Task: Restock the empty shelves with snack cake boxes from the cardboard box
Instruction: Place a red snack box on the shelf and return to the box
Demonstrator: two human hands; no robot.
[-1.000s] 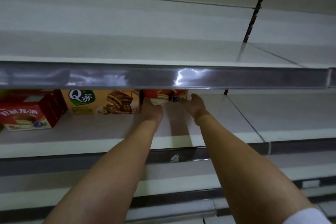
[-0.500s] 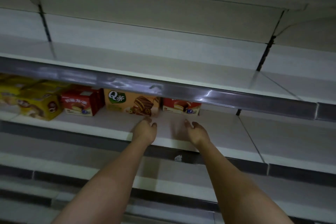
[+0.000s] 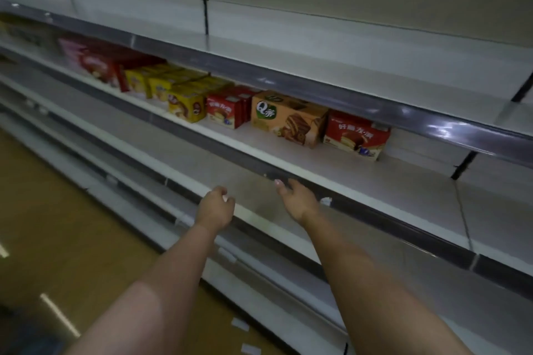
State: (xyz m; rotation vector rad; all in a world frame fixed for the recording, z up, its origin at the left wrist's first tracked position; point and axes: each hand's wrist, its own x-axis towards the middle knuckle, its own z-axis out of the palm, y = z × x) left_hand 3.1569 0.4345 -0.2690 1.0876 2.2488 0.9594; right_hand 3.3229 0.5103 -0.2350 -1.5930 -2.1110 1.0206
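Note:
A red snack cake box stands at the right end of a row on the middle shelf. Left of it are an orange Q box, a smaller red box, several yellow boxes and larger red boxes. My left hand and my right hand hover in front of the lower shelf edge, both holding nothing, fingers loosely relaxed. They are well clear of the boxes. The cardboard box is out of view.
The top shelf and the lower shelves are white with grey price rails. The middle shelf is bare to the right of the red box. Brown floor lies at the left, with small white tags on it.
My hands let go of the red box and drew back from the shelf toward me. The view swung left and down, showing more of the row and the floor.

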